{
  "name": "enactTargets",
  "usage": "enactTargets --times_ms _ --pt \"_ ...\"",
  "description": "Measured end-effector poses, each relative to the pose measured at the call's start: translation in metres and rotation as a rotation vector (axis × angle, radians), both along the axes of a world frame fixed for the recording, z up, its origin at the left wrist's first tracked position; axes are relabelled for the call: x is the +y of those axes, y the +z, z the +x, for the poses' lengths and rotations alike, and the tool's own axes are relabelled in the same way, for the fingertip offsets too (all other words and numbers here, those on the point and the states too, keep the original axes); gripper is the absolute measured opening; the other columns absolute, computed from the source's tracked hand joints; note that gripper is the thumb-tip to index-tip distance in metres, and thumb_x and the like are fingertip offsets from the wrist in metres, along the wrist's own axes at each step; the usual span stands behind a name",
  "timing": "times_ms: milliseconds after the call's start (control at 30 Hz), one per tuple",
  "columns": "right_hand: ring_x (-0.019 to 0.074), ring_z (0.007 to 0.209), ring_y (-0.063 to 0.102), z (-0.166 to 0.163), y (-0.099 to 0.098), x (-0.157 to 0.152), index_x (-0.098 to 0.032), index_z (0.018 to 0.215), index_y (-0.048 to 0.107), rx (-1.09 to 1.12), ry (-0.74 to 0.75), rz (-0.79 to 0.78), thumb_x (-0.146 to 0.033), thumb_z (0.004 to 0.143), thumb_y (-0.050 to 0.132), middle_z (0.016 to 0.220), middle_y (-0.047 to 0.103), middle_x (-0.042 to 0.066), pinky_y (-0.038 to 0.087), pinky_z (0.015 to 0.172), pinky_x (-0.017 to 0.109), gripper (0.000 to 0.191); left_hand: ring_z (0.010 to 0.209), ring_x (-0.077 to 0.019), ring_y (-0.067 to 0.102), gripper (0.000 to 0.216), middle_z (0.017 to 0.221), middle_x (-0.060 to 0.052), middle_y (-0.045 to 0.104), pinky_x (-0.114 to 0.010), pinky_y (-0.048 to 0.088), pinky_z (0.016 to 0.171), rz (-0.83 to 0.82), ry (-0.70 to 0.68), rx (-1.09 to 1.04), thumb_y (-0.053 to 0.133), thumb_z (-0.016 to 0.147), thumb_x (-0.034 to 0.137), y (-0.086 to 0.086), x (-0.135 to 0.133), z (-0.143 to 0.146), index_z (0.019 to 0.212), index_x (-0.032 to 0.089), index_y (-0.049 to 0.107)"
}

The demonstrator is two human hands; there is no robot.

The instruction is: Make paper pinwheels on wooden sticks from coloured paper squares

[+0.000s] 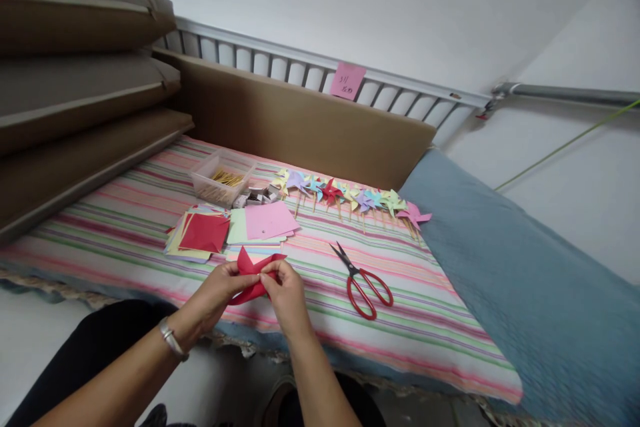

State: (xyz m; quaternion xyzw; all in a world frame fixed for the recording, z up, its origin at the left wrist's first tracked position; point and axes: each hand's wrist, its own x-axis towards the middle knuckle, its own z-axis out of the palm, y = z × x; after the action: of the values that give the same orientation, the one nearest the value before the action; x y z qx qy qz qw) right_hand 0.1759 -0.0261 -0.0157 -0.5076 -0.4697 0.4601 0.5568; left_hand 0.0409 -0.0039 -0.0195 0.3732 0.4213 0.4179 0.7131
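Note:
A red paper pinwheel (248, 264) with folded blades is between my two hands near the front of the striped cloth. My left hand (223, 285) grips its left side, thumb and fingers closed on the paper. With thumb and forefinger, my right hand (286, 287) pinches it at the centre; whether a pin is there I cannot tell. Red-handled scissors (369, 292) lie to the right, blades slightly apart. Beyond my hands are a stack of coloured paper squares (204, 233) with red on top and another stack topped by a pink sheet (270, 220).
A clear plastic box (206, 177) holds thin wooden sticks. Beside it sit small boxes (257, 196). Several finished pinwheels (331, 192) on sticks line the back. A brown board (300, 121) leans against the radiator, and stacked brown cushions (75, 87) rise at left.

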Motion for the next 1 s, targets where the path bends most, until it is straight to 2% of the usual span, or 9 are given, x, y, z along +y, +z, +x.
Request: enactTargets --times_ms 167,367,467,567,833,933,1000 --pt "0.0139 0.069 0.054 -0.001 0.003 -0.003 -0.019 0.073 0.059 0.054 0.055 0.004 -0.015 0.067 0.059 0.070 0.058 -0.003 0.043 0.065 0.024 0.007 0.071 -0.0185 0.067 0.029 0.078 -0.008 0.074 -0.027 0.049 0.072 -0.013 -0.002 0.004 0.081 0.058 0.024 0.003 -0.001 -0.004 0.083 0.011 0.074" --pt "0.0159 0.080 0.061 -0.002 0.004 -0.005 -0.020 0.096 0.054 0.166 0.011 -0.046 -0.026 0.073 0.061 0.084 0.065 0.001 0.046 0.075 0.028 0.024 0.061 -0.0146 0.064 0.022 0.071 -0.005 0.073 -0.025 0.048 0.066 -0.020 0.202 -0.027 0.080 0.057 0.019 0.015 -0.001 -0.007 0.077 0.013 0.072" --pt "0.0162 0.078 0.063 -0.004 0.001 -0.005 -0.019 0.099 0.054 0.212 0.032 -0.096 -0.031 0.073 0.065 0.083 0.067 0.002 0.045 0.075 0.029 0.030 0.061 -0.0149 0.064 0.021 0.071 -0.005 0.073 -0.026 0.048 0.066 0.018 0.229 -0.059 0.079 0.059 0.019 0.016 -0.003 -0.007 0.078 0.013 0.072" --pt "0.0162 0.073 0.063 -0.006 0.000 -0.005 -0.018 0.099 0.055 0.250 0.070 -0.144 -0.028 0.067 0.069 0.080 0.068 0.002 0.046 0.073 0.029 0.036 0.061 -0.0161 0.063 0.023 0.070 -0.006 0.073 -0.026 0.046 0.064 0.041 0.249 -0.042 0.079 0.058 0.020 0.014 -0.006 -0.005 0.078 0.012 0.072" --pt "0.0154 0.064 0.063 -0.006 -0.011 0.001 -0.019 0.095 0.056 0.215 0.074 -0.176 -0.018 0.058 0.067 0.072 0.068 -0.001 0.046 0.067 0.028 0.038 0.062 -0.0167 0.061 0.022 0.069 -0.005 0.072 -0.029 0.045 0.067 0.101 0.187 -0.049 0.079 0.056 0.021 0.009 -0.013 0.001 0.074 0.012 0.072" --pt "0.0170 0.062 0.062 -0.004 -0.012 0.006 -0.019 0.094 0.057 0.152 0.042 -0.175 -0.019 0.057 0.067 0.068 0.067 -0.001 0.045 0.064 0.029 0.039 0.057 -0.0153 0.058 0.019 0.064 -0.005 0.070 -0.027 0.043 0.060 0.091 0.232 -0.030 0.079 0.055 0.021 0.011 -0.010 -0.006 0.070 0.012 0.071" --pt "0.0174 0.063 0.060 -0.002 0.000 0.001 -0.019 0.094 0.058 0.097 -0.003 -0.153 -0.020 0.059 0.067 0.065 0.064 -0.002 0.045 0.065 0.030 0.036 0.052 -0.0130 0.055 0.016 0.060 -0.003 0.068 -0.025 0.041 0.053 0.077 0.271 -0.043 0.079 0.055 0.021 0.014 -0.007 -0.017 0.066 0.013 0.069"
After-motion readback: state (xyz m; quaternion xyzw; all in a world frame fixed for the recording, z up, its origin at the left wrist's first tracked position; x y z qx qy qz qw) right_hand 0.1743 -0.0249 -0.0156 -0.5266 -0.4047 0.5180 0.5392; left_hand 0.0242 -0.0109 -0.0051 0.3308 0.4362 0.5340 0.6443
